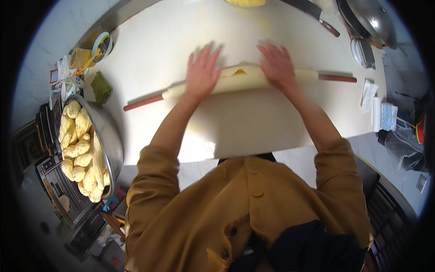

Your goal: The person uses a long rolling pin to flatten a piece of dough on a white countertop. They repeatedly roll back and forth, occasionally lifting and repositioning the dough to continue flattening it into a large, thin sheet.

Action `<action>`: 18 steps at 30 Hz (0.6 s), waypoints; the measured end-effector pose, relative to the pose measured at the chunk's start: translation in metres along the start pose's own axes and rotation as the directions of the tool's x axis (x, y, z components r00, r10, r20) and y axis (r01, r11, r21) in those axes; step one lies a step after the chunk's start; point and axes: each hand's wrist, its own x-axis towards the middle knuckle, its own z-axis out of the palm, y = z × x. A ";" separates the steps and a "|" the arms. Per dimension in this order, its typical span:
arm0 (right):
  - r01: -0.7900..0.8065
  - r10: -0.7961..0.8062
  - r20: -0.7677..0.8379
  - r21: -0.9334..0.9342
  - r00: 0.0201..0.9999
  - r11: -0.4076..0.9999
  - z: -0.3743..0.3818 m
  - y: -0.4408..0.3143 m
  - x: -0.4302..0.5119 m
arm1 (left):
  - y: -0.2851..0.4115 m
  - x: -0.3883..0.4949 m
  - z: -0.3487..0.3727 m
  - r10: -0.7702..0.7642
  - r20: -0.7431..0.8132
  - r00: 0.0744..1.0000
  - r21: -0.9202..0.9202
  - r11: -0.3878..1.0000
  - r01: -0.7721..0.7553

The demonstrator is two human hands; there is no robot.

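Note:
A long wooden rolling pin [144, 102] lies across the pale work table [265, 125], slightly tilted, with its right end farther from me. Around its middle is wrapped a sheet of pale yellow dough [239, 83], which hides most of the pin. A small fold gapes in the dough's far edge, between my hands. My left hand [203, 71] rests flat on the left part of the roll, fingers spread and pointing away. Over the right part lies my right hand [278, 66], palm down, fingers apart and slightly blurred. Neither hand's fingers close around the pin.
A metal bowl [115, 142] heaped with pale tubers [81, 153] stands at the left. Near it are a green cloth-like piece [101, 87] and several containers [80, 58]. A cleaver [307, 8] lies at the far right, near a metal lid [368, 20]. Something yellow [246, 2] shows at the top edge.

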 end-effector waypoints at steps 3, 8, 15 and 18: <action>0.039 -0.036 0.084 -0.033 0.996 0.999 -0.016 0.042 0.004 | -0.057 -0.002 -0.007 0.009 0.067 0.998 0.026 1.000 -0.011; -0.182 0.166 -0.150 -0.103 0.975 0.978 0.005 0.039 0.031 | -0.046 0.024 0.003 -0.353 -0.116 0.928 0.011 0.934 0.357; 0.032 -0.021 -0.083 0.129 0.996 0.991 0.039 -0.005 0.039 | 0.020 0.046 0.020 -0.124 0.013 0.992 -0.121 0.985 0.124; 0.020 -0.010 -0.068 0.160 0.998 0.987 0.030 0.055 0.029 | -0.052 0.036 0.017 -0.024 -0.060 0.998 0.004 1.000 0.024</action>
